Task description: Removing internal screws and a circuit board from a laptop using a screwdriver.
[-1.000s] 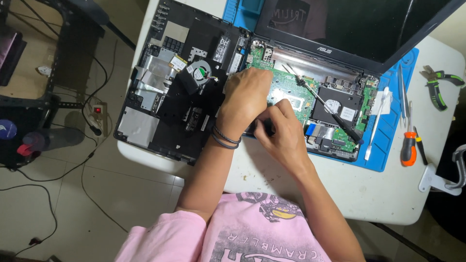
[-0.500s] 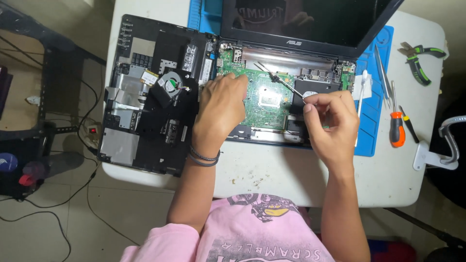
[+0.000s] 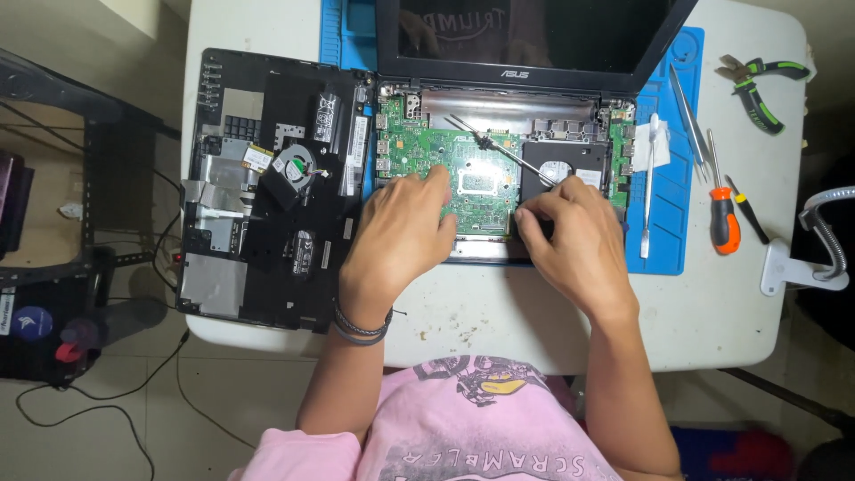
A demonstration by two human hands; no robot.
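An opened black laptop lies on a white table, its green motherboard [image 3: 472,169] and a hard drive [image 3: 570,165] exposed below the upright dark screen [image 3: 534,36]. My left hand [image 3: 401,232] rests flat on the left part of the motherboard, fingers spread, holding nothing. My right hand [image 3: 570,236] sits at the front right of the laptop base, fingers pinched on a thin screwdriver [image 3: 499,147]. Its metal shaft slants up-left across the board. The handle is hidden in the hand.
The removed black cover with a fan [image 3: 267,205] lies left of the laptop. A blue mat [image 3: 677,240] on the right carries tweezers [image 3: 690,116], a white tool [image 3: 650,178] and an orange-handled screwdriver [image 3: 723,227]. Green-black pliers [image 3: 757,85] and a white clamp [image 3: 793,267] sit near the table's right edge.
My right hand has come back toward the left hand with the screwdriver and dropped to the laptop's front edge. The left hand stays on the motherboard. The view has shifted slightly.
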